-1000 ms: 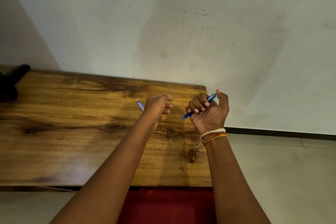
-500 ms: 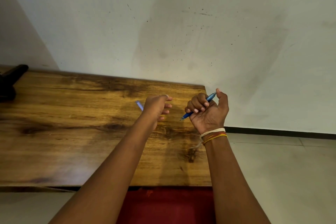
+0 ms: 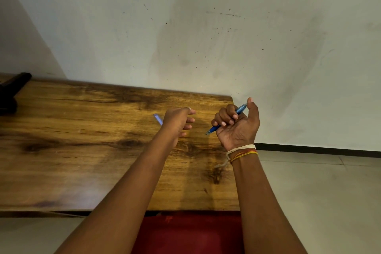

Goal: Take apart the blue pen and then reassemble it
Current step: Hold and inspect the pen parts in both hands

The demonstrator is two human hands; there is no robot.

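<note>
My right hand (image 3: 237, 128) is raised over the table's right end, palm toward me. Its fingers are curled round the blue pen (image 3: 240, 110). The thumb rests at the pen's upper end, and the tip points down and left toward my left hand. My left hand (image 3: 177, 122) hovers a little to the left with loosely curled fingers pointing right; nothing shows between them. A pale blue pen piece (image 3: 157, 119) shows just behind that hand, apparently lying on the wooden table (image 3: 82, 140). The hand hides part of the piece.
A black object (image 3: 12, 90) sits at the table's far left edge. A stained white wall rises right behind the table. Tiled floor lies to the right, and a red surface (image 3: 185, 233) lies below the table's near edge.
</note>
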